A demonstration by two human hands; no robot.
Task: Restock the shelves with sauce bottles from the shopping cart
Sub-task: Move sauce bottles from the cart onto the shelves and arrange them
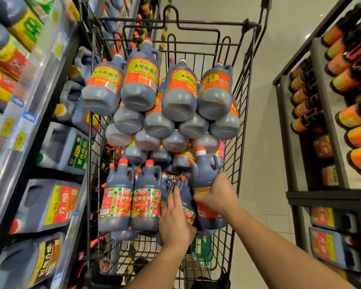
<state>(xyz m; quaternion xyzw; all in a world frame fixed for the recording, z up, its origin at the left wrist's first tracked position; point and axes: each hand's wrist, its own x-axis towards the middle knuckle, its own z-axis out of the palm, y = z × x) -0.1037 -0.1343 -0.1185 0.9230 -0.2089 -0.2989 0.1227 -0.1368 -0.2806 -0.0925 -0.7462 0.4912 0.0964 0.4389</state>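
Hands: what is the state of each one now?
Left hand: on a green-labelled bottle, grip cannot be told.
Right hand: holding an orange-labelled bottle.

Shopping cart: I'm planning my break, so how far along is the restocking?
Done: unclear; the left shelves hold jugs, but nothing shows who put them there. In hand: the right hand grips a red-capped bottle in the cart, and the left hand rests on the neighbouring bottle. Left: nearly everything, since stacked bottles fill the cart.
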